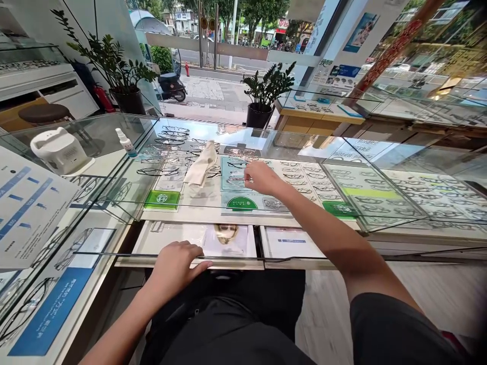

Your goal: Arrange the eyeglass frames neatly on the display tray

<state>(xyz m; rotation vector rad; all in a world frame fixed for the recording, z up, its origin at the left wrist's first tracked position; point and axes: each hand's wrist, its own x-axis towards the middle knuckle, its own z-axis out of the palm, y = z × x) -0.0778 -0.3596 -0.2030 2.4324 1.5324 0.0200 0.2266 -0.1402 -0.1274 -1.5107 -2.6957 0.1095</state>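
Note:
My right hand (262, 178) is over the glass-topped display counter (205, 215), its fingers curled together. Thin eyeglasses (236, 180) appear right at its fingertips, and a dark-rimmed pair (238, 164) lies just beyond. Whatever the fingers may pinch is hidden. To the left of that hand, a crumpled cream cloth (202, 165) rests on the glass. My left hand (178, 263) lies at the counter's near edge, fingers loosely stretched and thumb apart, holding nothing. Another pair of eyeglasses (158, 172) sits left of the cloth.
A spray bottle (126, 143) and a white device (61, 151) stand on the left. Rows of eyeglasses (297, 177) lie under the glass, above partly pulled-out drawers (232, 248). A printed sign (26, 208) leans in at far left. Potted plants (261, 115) stand beyond the counter.

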